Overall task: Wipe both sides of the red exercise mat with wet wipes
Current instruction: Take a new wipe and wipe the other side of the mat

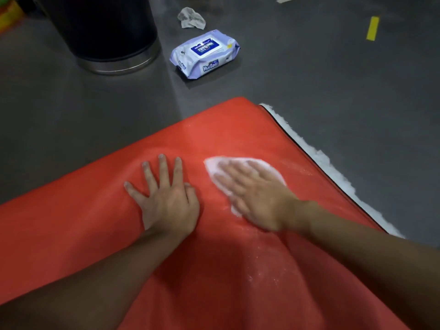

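Note:
The red exercise mat [214, 129] lies flat on the grey floor and fills the lower half of the view. My left hand [166, 198] rests on it with fingers spread flat. To its right, my right hand [254, 196] presses a white wet wipe [214, 164] flat onto the mat; the hand looks blurred. White specks dot the mat near my right forearm. A pack of wet wipes [204, 54] lies on the floor beyond the mat's far corner.
A black bin with a metal base [104, 32] stands at the back left. A crumpled used wipe [191, 18] lies behind the pack. White fluffy stuffing [319, 156] shows along the mat's right edge. Yellow tape [372, 28] marks the floor at the back right.

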`<action>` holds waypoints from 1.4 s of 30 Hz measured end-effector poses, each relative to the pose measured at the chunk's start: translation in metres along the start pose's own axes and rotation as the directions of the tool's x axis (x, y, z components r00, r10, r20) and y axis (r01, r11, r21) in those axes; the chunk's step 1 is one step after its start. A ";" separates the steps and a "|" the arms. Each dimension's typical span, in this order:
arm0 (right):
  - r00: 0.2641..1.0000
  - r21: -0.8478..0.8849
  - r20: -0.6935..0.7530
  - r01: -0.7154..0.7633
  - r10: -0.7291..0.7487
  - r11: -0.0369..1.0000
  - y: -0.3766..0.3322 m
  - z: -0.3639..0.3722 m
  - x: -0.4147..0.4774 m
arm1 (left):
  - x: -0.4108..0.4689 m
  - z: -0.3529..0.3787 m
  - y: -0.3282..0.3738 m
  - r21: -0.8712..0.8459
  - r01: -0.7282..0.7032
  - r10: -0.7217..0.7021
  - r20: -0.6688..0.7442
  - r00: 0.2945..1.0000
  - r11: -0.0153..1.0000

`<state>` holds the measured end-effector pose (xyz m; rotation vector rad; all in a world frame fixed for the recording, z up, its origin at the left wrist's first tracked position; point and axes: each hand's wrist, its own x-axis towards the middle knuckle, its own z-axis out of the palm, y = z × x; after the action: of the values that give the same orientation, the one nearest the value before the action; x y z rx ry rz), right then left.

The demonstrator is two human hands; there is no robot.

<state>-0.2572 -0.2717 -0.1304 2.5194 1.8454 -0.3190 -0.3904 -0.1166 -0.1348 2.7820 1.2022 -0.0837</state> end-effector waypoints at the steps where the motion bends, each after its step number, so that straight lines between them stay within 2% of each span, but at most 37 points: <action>1: 0.992 0.010 -0.015 -0.128 0.128 0.992 0.011 -0.004 0.000 | 0.000 0.000 0.001 -0.003 -0.003 0.003 0.002 1.000 1.000; 2: 0.969 0.012 -0.017 -0.247 0.247 0.969 0.013 -0.004 0.001 | 0.000 0.000 0.001 -0.004 -0.004 0.004 0.000 1.000 1.000; 3: 0.951 0.036 -0.018 -0.307 0.308 0.951 0.004 -0.001 0.001 | 0.000 0.001 0.001 -0.003 -0.008 0.008 -0.003 1.000 1.000; 4: 0.956 0.060 -0.033 -0.291 0.293 0.955 -0.011 0.002 -0.002 | -0.001 0.001 0.001 -0.004 -0.011 0.011 -0.008 1.000 1.000; 7: 1.000 0.100 0.011 -0.006 0.005 0.995 -0.034 0.006 -0.029 | 0.000 0.002 0.000 -0.013 -0.015 0.015 -0.018 1.000 1.000; 8: 0.998 0.082 0.027 0.048 -0.051 0.995 -0.022 0.005 -0.035 | 0.000 0.002 -0.001 -0.015 -0.012 0.011 -0.021 1.000 1.000; 9: 0.999 0.041 0.019 0.035 -0.036 0.999 -0.006 0.005 -0.035 | 0.000 0.002 -0.001 -0.015 -0.010 0.010 -0.025 1.000 1.000; 10: 0.998 0.023 -0.001 -0.059 0.059 0.998 0.007 0.002 -0.033 | 0.000 0.002 0.000 -0.013 -0.012 0.012 -0.026 1.000 1.000; 12: 0.952 0.049 -0.015 -0.306 0.307 0.951 0.006 0.001 -0.026 | -0.001 0.002 0.000 -0.010 -0.014 0.013 -0.025 1.000 1.000; 13: 0.934 0.049 -0.024 -0.354 0.356 0.934 -0.009 0.005 -0.026 | -0.001 0.003 0.000 -0.010 -0.015 0.015 -0.029 0.999 1.000; 14: 0.948 0.053 -0.042 -0.313 0.315 0.948 -0.029 0.009 -0.031 | -0.001 0.003 0.000 -0.013 -0.017 0.017 -0.034 0.999 1.000; 16: 0.997 0.073 -0.011 -0.075 0.076 0.995 -0.058 0.014 -0.053 | -0.001 0.002 0.001 -0.023 -0.018 0.017 -0.037 0.999 1.000; 18: 0.994 0.024 0.031 0.105 -0.106 0.994 -0.037 0.014 -0.068 | -0.001 0.002 0.000 -0.021 -0.010 0.009 -0.037 0.999 1.000; 19: 0.997 -0.020 0.018 0.079 -0.079 0.997 -0.018 0.012 -0.067 | -0.001 0.002 0.000 -0.017 -0.010 0.009 -0.037 0.999 1.000; 20: 0.999 -0.013 0.002 -0.033 0.033 0.999 -0.002 0.006 -0.064 | -0.001 0.002 0.000 -0.015 -0.011 0.011 -0.038 0.999 1.000; 22: 0.958 0.041 -0.015 -0.287 0.288 0.957 0.006 0.005 -0.057 | 0.000 0.003 0.000 -0.019 -0.009 0.009 -0.037 0.999 1.000; 23: 0.940 0.047 -0.016 -0.340 0.341 0.939 -0.007 0.009 -0.057 | 0.001 0.003 0.001 -0.022 -0.009 0.008 -0.036 0.999 1.000; 24: 0.948 0.051 -0.036 -0.315 0.317 0.948 -0.025 0.013 -0.061 | 0.000 0.003 0.000 -0.021 -0.007 0.006 -0.034 0.999 1.000; 26: 0.992 0.078 -0.008 -0.122 0.123 0.990 -0.053 0.019 -0.081 | 0.001 0.003 0.000 -0.019 -0.008 0.007 -0.032 0.999 1.000; 28: 0.999 0.040 0.028 0.039 -0.040 0.998 -0.036 0.019 -0.097 | 0.000 0.003 -0.001 -0.019 -0.008 0.007 -0.036 0.999 1.000; 29: 1.000 0.005 0.008 0.006 -0.006 1.000 -0.020 0.017 -0.097 | 0.000 0.003 0.000 -0.019 -0.011 0.010 -0.037 0.999 1.000; 32: 0.953 0.044 -0.006 -0.301 0.301 0.953 -0.006 0.011 -0.089 | -0.001 0.004 0.000 -0.018 -0.013 0.012 -0.035 0.999 1.000; 33: 0.951 0.076 -0.001 -0.308 0.309 0.948 -0.019 0.014 -0.092 | -0.001 0.003 0.001 -0.018 -0.014 0.013 -0.034 0.999 1.000; 35: 0.988 0.152 -0.008 -0.149 0.152 0.977 -0.044 0.017 -0.107 | -0.001 0.002 0.001 -0.016 -0.015 0.015 -0.018 1.000 1.000; 37: 0.997 0.192 0.071 -0.025 0.012 0.981 -0.037 0.016 -0.125 | 0.000 0.001 0.002 -0.007 -0.006 0.006 -0.001 1.000 1.000; 38: 0.996 0.181 0.080 -0.039 0.025 0.983 -0.023 0.013 -0.127 | -0.001 0.000 0.002 0.005 -0.002 0.002 0.011 1.000 1.000; 41: 0.949 0.095 0.040 -0.316 0.313 0.944 -0.009 0.011 -0.118 | 0.003 -0.004 0.004 0.028 0.005 -0.008 0.099 0.995 1.000; 42: 0.946 0.095 0.055 -0.325 0.321 0.941 -0.020 0.013 -0.118 | 0.005 -0.009 0.005 0.029 0.016 -0.020 0.150 0.989 0.999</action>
<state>-0.3123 -0.3789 -0.1218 2.8015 1.4000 -0.4615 -0.3837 -0.1155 -0.1261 2.7310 1.1979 -0.3074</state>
